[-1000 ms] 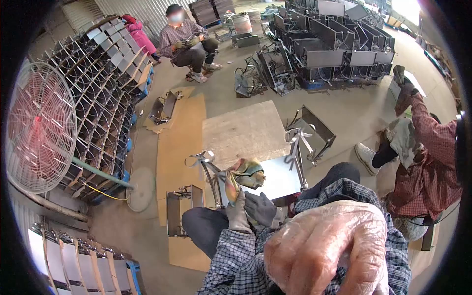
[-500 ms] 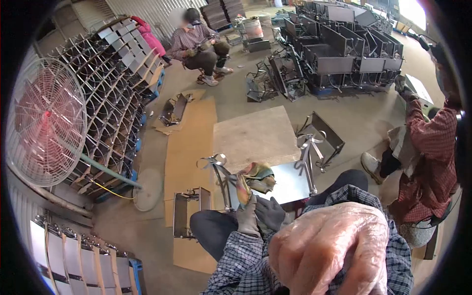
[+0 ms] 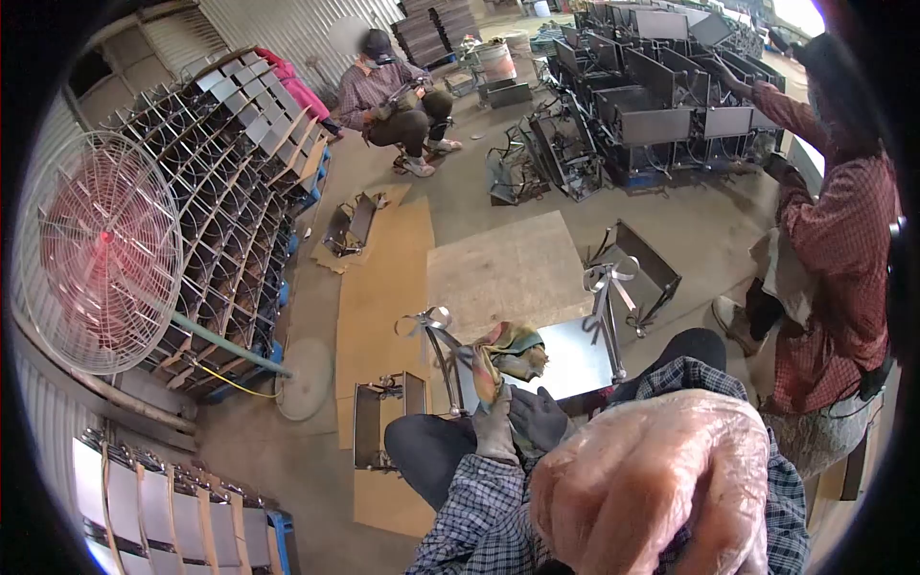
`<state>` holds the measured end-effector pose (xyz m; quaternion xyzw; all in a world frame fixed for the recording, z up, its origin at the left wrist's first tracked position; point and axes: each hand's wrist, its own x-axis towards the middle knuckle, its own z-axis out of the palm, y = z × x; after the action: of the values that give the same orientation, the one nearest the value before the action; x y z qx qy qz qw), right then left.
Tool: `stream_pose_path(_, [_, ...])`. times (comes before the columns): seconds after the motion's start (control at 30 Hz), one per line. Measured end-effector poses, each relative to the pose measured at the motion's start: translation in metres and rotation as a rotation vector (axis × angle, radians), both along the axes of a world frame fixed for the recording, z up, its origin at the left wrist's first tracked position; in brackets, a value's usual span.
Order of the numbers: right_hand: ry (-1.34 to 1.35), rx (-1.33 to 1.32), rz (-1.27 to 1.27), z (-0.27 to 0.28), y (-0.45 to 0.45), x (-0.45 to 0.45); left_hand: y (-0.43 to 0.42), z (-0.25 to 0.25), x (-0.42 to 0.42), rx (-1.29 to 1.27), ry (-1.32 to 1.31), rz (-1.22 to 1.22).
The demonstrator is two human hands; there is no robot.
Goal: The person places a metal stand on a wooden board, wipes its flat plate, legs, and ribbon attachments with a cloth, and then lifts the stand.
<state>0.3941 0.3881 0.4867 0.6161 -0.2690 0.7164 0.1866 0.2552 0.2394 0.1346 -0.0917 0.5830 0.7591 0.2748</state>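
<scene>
My left hand (image 3: 495, 433), in a grey glove, is closed on the lower end of a multicoloured cloth (image 3: 517, 353). The cloth lies bunched over the near left part of a shiny metal panel (image 3: 580, 356). Curled metal strips (image 3: 609, 278) stand at the panel's far corners. Just right of the left hand, my right hand (image 3: 539, 418), also grey-gloved, lies with its fingers stretched out near the panel's front edge. A large wrinkled hand-like shape (image 3: 661, 479) fills the lower right close to the camera; whose it is I cannot tell. It hides my right forearm.
A board (image 3: 508, 264) and cardboard (image 3: 383, 297) lie ahead. Metal frames stand left (image 3: 388, 422) and right (image 3: 644, 273). A caged fan (image 3: 105, 240) is at left. Stacked frames (image 3: 671, 125) stand behind. One person (image 3: 834, 259) is at right, another (image 3: 398, 105) sits farther back.
The view has shifted slightly. The person at right has raised an arm toward the stacked frames. The seated person's head has lifted. My hands and the cloth keep nearly the same position.
</scene>
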Motion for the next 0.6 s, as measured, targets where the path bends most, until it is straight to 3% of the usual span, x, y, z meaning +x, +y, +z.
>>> stream_pose_path(0.23, [0.047, -0.304, 0.062, 0.007, -0.022, 0.014, 0.01, -0.003, 0.01, -0.011, 0.091, 0.045])
stream_pose_path(0.37, [0.225, -0.235, -0.055, 0.025, -0.004, 0.014, 0.012, -0.002, 0.01, -0.014, 0.126, 0.074])
stream_pose_path(0.6, [0.216, -0.201, -0.098, 0.015, -0.001, 0.015, 0.015, -0.007, 0.012, -0.026, 0.158, 0.125])
